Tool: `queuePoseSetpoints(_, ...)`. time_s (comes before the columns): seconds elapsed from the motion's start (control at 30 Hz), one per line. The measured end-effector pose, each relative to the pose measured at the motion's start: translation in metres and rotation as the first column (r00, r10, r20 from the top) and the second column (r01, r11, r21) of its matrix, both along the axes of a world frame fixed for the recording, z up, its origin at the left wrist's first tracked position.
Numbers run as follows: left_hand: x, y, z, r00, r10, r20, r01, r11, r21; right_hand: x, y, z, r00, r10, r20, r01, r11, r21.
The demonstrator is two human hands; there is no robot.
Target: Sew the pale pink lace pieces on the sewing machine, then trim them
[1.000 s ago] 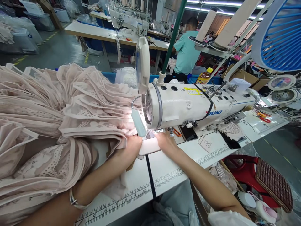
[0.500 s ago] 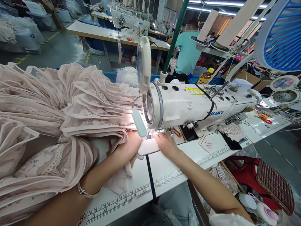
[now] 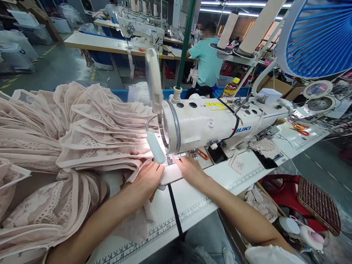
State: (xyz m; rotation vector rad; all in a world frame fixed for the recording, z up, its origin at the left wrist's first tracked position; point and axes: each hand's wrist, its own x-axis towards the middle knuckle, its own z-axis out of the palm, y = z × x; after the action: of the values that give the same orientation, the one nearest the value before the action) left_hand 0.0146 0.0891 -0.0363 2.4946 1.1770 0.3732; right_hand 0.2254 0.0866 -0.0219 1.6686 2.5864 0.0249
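Note:
A white sewing machine point(image 3: 192, 123) stands before me, its needle area lit by a small pale lamp point(image 3: 155, 147). My left hand point(image 3: 151, 176) is at the left of the machine bed, fingers closed on the edge of a beige fabric piece point(image 3: 139, 170). My right hand point(image 3: 191, 169) lies to the right of the presser foot point(image 3: 180, 155), its fingertips drawn together close to it. What those fingertips hold, if anything, is too small to make out. A large heap of beige lace garment pieces point(image 3: 90, 135) lies left of the machine.
A ruler tape point(image 3: 162, 231) runs along the table's front edge. Orange-handled snips point(image 3: 202, 154) and a dark phone point(image 3: 218, 154) lie under the machine arm. A blue fan point(image 3: 319, 40) hangs upper right. A red chair point(image 3: 280, 194) stands at right; a co-worker point(image 3: 210, 62) is beyond.
My left hand has shifted slightly toward me, with its back and bent fingers showing more. My right hand stays by the presser foot. The camera view has turned a little to the right.

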Motion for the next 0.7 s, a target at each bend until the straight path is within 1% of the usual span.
queuePoseSetpoints(0.07,0.002,-0.004,0.008,0.999,-0.031,-0.029,0.031,0.999,0.018,0.000,0.000,0.000,1.000,-0.001,-0.002,0.001,1.000,-0.016)
queuePoseSetpoints(0.1,0.004,-0.005,0.012,0.999,-0.030,-0.042,0.033,0.998,0.059,0.000,-0.001,0.000,1.000,-0.003,-0.004,0.003,1.000,-0.022)
queuePoseSetpoints(0.17,0.009,-0.007,0.017,0.998,-0.016,-0.053,0.027,0.976,0.214,0.000,-0.001,0.000,1.000,-0.010,-0.013,0.009,1.000,-0.030)
queuePoseSetpoints(0.2,0.012,-0.008,0.018,0.999,-0.011,-0.050,0.026,0.950,0.312,0.000,0.000,-0.001,1.000,-0.014,-0.018,0.014,0.999,-0.033)
queuePoseSetpoints(0.27,0.016,-0.008,0.016,0.999,-0.028,-0.047,0.047,0.875,0.482,0.000,0.000,-0.001,0.999,-0.026,-0.024,0.025,0.999,-0.045)
queuePoseSetpoints(0.33,0.019,-0.007,0.012,0.997,-0.047,-0.054,0.070,0.812,0.580,0.000,0.000,-0.002,0.999,-0.037,-0.030,0.035,0.998,-0.053)
queuePoseSetpoints(0.4,0.020,-0.007,0.008,0.997,-0.045,-0.062,0.074,0.777,0.626,0.000,0.000,-0.002,0.999,-0.043,-0.033,0.041,0.998,-0.054)
queuePoseSetpoints(0.47,0.021,-0.008,0.005,0.998,-0.030,-0.063,0.064,0.757,0.651,0.000,0.000,-0.002,0.998,-0.046,-0.036,0.044,0.998,-0.048)
queuePoseSetpoints(0.63,0.022,-0.010,0.001,0.995,-0.036,-0.097,0.089,0.767,0.636,0.000,0.000,-0.002,0.998,-0.048,-0.028,0.047,0.998,-0.033)
queuePoseSetpoints(0.7,0.022,-0.011,-0.001,0.994,-0.032,-0.105,0.093,0.759,0.645,0.000,0.000,-0.003,0.998,-0.051,-0.032,0.050,0.998,-0.034)
